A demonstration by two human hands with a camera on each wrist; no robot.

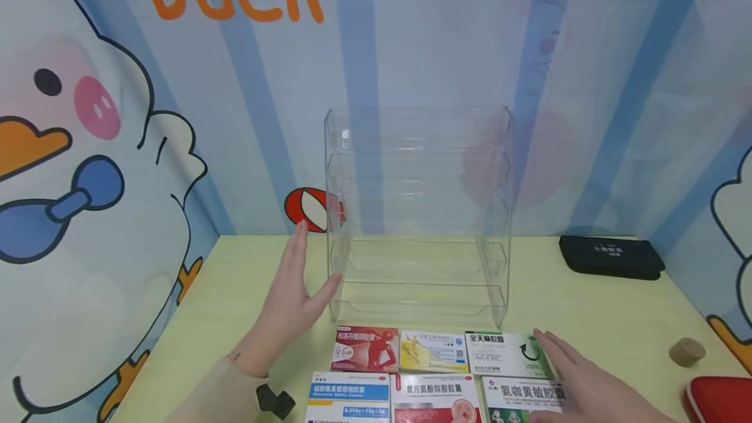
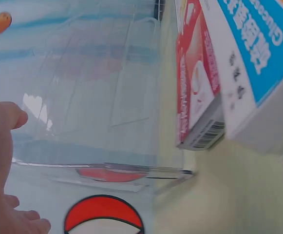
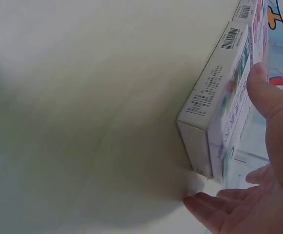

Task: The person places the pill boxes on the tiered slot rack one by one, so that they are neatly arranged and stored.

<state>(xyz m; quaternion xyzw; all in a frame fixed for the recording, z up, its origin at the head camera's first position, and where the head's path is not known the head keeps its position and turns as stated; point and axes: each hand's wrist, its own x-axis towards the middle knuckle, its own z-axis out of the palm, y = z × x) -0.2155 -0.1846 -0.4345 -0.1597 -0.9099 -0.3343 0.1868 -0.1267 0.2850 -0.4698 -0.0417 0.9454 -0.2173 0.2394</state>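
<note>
A clear tiered acrylic rack (image 1: 417,305) stands upright on the table. My left hand (image 1: 288,305) is raised beside its left edge, fingers straight and thumb spread, holding nothing. In front of the rack lie medicine boxes in two rows. The back row has a red box (image 1: 365,349), a yellow-and-white box (image 1: 433,352) and a green-and-white box (image 1: 505,354). Nearer are a blue-and-white box (image 1: 349,397), a red-and-white box (image 1: 435,400) and a white box (image 1: 519,390). My right hand (image 1: 593,384) reaches over the right ends of both rows, fingers extended; its thumb (image 3: 263,90) overlaps the white box.
A black pouch (image 1: 611,258) lies at the back right of the pale yellow table (image 1: 252,266). On the right are a small brown round object (image 1: 686,351) and a red case (image 1: 719,397). A cartoon duck backdrop (image 1: 282,83) hangs behind the rack.
</note>
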